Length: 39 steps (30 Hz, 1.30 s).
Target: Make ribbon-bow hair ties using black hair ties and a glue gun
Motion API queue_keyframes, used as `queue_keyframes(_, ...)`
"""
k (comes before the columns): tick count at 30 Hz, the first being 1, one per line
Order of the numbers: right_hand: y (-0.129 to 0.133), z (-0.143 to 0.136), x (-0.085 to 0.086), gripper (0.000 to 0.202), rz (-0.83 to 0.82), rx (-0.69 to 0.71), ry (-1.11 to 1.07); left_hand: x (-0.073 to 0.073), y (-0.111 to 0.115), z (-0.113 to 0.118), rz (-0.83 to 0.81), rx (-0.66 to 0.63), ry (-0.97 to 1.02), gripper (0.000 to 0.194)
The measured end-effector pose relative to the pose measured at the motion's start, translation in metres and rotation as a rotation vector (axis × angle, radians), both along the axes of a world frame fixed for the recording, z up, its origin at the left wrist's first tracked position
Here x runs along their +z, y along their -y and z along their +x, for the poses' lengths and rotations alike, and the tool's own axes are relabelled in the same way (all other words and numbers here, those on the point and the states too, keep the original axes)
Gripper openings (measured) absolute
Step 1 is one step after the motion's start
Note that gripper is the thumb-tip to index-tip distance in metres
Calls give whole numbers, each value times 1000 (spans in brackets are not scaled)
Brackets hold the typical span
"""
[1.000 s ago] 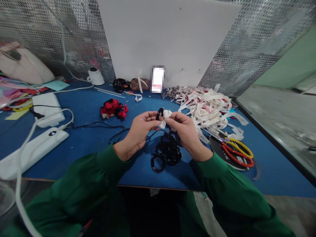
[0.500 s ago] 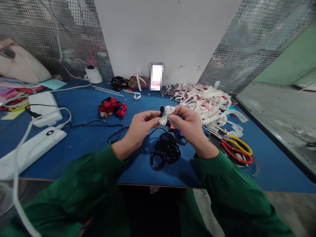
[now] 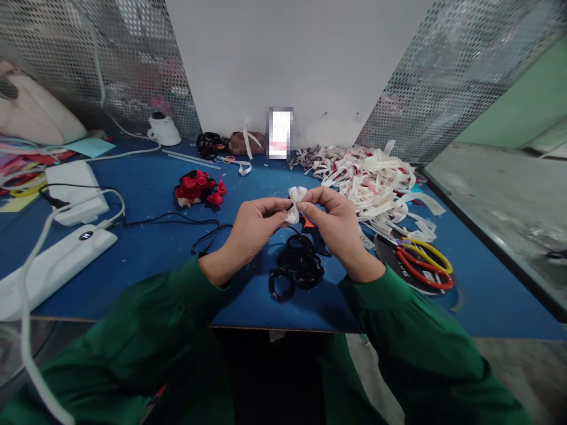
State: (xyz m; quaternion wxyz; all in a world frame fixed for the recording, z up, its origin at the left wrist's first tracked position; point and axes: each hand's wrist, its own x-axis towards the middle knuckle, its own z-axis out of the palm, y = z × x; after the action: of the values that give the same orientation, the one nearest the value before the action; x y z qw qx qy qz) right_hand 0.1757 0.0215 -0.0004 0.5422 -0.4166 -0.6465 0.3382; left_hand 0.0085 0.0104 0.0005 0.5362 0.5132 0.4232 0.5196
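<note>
Between my two hands, above the blue table, is a small white bow (image 3: 294, 216) standing on end, with one loop up and one down. My left hand (image 3: 259, 227) pinches it from the left between thumb and fingers. From the right, the thumb and forefinger of my right hand (image 3: 336, 224) are closed on the bow's middle. Below them several black hair ties (image 3: 301, 265) lie in a heap, one ring set apart at its front left. An orange object (image 3: 307, 222) shows partly behind my right hand.
Red fabric pieces (image 3: 199, 188) lie left of centre. At the right are a pile of white ribbon strips (image 3: 372, 177) and scissors (image 3: 425, 265) with red and yellow handles. White power strips (image 3: 66, 265) with cables occupy the left. A phone (image 3: 280, 133) leans on the back panel.
The bow has turned from slanted to upright and shifted slightly left. A black band seen beside it at my left fingers no longer shows. My hands have drawn closer together.
</note>
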Motion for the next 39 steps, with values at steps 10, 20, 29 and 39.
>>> queue_keyframes(10,1,-2,0,9,-23,-19,-4,2,1,1,0,-5,-7,22)
queue_keyframes(20,0,-1,0,10,-13,-9,15,4,2,0,-15,3,26,13)
queue_keyframes(29,2,-4,3,11,21,0,40,2,0,-2,72,40,-103,16)
queue_keyframes(39,1,-6,1,9,-25,22,13,4,1,-5,130,56,-216,16)
